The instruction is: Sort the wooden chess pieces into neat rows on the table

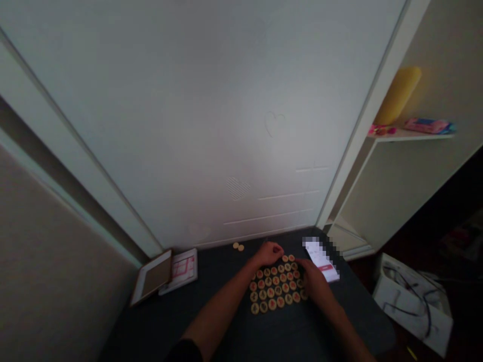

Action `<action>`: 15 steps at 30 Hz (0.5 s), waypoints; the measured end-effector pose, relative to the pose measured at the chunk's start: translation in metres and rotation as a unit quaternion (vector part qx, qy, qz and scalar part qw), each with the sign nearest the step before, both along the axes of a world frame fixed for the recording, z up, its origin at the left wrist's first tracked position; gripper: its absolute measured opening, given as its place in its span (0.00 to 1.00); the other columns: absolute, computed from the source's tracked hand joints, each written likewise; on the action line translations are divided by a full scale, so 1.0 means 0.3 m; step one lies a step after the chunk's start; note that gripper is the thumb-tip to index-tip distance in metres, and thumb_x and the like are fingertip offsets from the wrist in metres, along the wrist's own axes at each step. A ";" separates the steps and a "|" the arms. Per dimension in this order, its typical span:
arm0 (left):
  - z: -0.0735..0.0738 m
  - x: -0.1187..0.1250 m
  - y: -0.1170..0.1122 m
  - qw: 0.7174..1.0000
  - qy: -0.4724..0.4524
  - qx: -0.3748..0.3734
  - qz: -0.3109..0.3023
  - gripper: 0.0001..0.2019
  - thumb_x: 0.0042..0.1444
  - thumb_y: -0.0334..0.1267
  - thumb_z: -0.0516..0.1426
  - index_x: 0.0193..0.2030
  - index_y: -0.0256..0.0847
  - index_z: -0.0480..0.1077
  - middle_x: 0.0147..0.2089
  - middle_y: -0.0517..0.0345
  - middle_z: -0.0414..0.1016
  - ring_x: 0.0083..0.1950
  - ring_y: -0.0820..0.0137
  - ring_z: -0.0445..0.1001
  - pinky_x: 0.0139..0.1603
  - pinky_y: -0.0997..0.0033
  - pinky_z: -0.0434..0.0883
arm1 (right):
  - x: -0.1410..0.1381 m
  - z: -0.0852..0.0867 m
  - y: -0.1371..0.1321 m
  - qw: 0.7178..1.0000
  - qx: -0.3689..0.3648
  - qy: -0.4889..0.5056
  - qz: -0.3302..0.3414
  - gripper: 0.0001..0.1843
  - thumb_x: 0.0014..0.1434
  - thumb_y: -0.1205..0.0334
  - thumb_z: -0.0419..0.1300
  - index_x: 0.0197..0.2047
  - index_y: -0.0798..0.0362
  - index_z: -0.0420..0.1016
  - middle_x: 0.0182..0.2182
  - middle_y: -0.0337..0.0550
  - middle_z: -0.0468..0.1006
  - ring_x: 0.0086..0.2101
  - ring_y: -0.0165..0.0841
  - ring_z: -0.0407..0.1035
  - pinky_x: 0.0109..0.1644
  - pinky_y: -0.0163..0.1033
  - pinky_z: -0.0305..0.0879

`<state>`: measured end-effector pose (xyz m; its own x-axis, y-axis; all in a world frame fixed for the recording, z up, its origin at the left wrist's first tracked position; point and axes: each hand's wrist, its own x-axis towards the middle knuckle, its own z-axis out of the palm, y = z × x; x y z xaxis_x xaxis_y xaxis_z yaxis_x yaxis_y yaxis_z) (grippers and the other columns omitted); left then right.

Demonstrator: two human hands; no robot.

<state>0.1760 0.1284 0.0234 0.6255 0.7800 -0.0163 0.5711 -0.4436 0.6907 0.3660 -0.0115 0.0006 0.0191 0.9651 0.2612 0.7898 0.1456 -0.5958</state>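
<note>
Round wooden xiangqi pieces (280,302) with red and dark characters lie face up in several rows on the dark table. Above the top full row sits a short row of two pieces (286,258). At the left of that pair is my left hand (270,253), its fingers curled together; anything inside them is too small to make out. My right hand (314,279) rests along the right side of the rows, index finger stretched toward the pair's right piece, and it partly covers the end pieces. Two blank-looking discs (238,247) lie farther left, near the wall.
To the right of the rows lies a lit phone (321,259). A brown-edged frame (153,277) and a white case with pink lines (183,270) are at the table's left. Behind stands a white panel (241,125). A white box with cables (413,304) is beyond the right edge.
</note>
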 end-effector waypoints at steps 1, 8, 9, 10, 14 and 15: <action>0.012 -0.023 0.006 1.000 -0.003 0.012 0.001 0.14 0.62 0.40 0.55 0.44 0.39 0.81 0.41 0.55 0.86 0.40 0.67 0.82 0.40 0.73 0.74 | -0.001 0.000 -0.027 1.000 0.009 0.008 -0.002 0.31 0.54 0.78 0.48 0.58 0.53 0.73 0.52 0.49 0.78 0.53 0.37 0.72 0.58 0.43 0.69; 0.097 -0.384 0.039 0.984 0.027 0.156 0.082 0.12 0.64 0.35 0.54 0.50 0.40 0.77 0.50 0.49 0.81 0.51 0.60 0.77 0.55 0.61 0.71 | -0.110 -0.034 -0.296 0.986 0.114 0.104 -0.059 0.15 0.66 0.62 0.53 0.51 0.48 0.77 0.44 0.48 0.82 0.45 0.41 0.77 0.50 0.45 0.75; 0.100 -0.434 0.032 0.980 0.037 0.176 0.089 0.12 0.64 0.34 0.54 0.50 0.40 0.76 0.51 0.48 0.79 0.55 0.58 0.75 0.59 0.58 0.69 | -0.138 -0.039 -0.326 0.984 0.119 0.113 -0.063 0.14 0.67 0.61 0.53 0.51 0.47 0.77 0.44 0.48 0.82 0.44 0.41 0.78 0.50 0.45 0.75; 0.098 -0.474 0.023 0.976 0.047 0.193 0.092 0.12 0.64 0.33 0.54 0.50 0.40 0.76 0.53 0.47 0.78 0.57 0.58 0.73 0.61 0.56 0.68 | -0.167 -0.042 -0.351 0.983 0.122 0.121 -0.063 0.13 0.68 0.59 0.53 0.50 0.47 0.77 0.43 0.47 0.82 0.44 0.41 0.78 0.49 0.44 0.76; 0.056 -0.533 -0.027 0.964 0.083 0.238 0.080 0.14 0.65 0.32 0.54 0.54 0.43 0.73 0.59 0.50 0.75 0.61 0.59 0.70 0.66 0.55 0.64 | -0.271 -0.036 -0.394 0.980 0.126 0.147 -0.055 0.13 0.69 0.57 0.53 0.46 0.47 0.79 0.39 0.46 0.83 0.40 0.40 0.78 0.45 0.42 0.76; 0.042 -0.530 -0.037 0.962 0.090 0.245 0.077 0.14 0.65 0.32 0.54 0.55 0.44 0.73 0.60 0.50 0.74 0.62 0.59 0.69 0.65 0.55 0.64 | -0.291 -0.032 -0.396 0.980 0.120 0.154 -0.046 0.13 0.69 0.57 0.53 0.46 0.47 0.79 0.39 0.46 0.83 0.40 0.39 0.78 0.45 0.41 0.76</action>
<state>0.0169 0.1173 0.0359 0.5226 0.8055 0.2795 0.7476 -0.5905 0.3041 0.2787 -0.1303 -0.0091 0.2159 0.8672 0.4488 0.5943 0.2479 -0.7650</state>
